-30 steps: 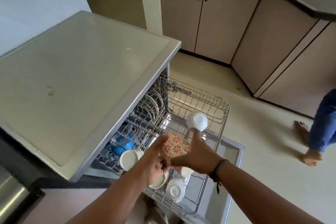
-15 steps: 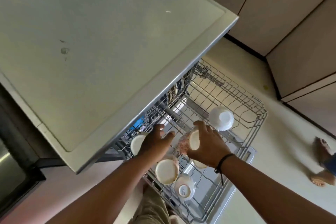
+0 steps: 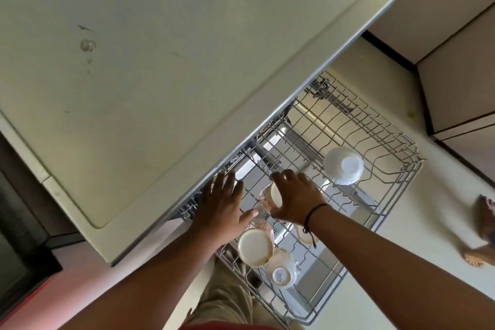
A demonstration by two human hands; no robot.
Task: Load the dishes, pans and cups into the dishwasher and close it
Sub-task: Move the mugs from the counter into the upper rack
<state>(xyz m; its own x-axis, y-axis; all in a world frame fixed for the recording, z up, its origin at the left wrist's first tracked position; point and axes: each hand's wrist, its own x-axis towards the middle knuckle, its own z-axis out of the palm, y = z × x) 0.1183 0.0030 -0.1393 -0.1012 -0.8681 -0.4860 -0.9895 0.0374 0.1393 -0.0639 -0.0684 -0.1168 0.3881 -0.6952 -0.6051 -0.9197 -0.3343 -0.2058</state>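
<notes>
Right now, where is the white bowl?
In the head view, the white bowl sits upside down in the upper rack, toward its right side, just beyond the right hand.

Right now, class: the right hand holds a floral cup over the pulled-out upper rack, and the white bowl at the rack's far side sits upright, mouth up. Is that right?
One detail is wrong. The head view shows the white bowl upside down, base up. The right hand does hold the floral cup over the upper rack.

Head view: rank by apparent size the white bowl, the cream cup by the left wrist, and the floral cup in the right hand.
1. white bowl and cream cup: look alike; the cup is nearer, so unranked.
2. floral cup, partly hidden by the right hand.
</notes>
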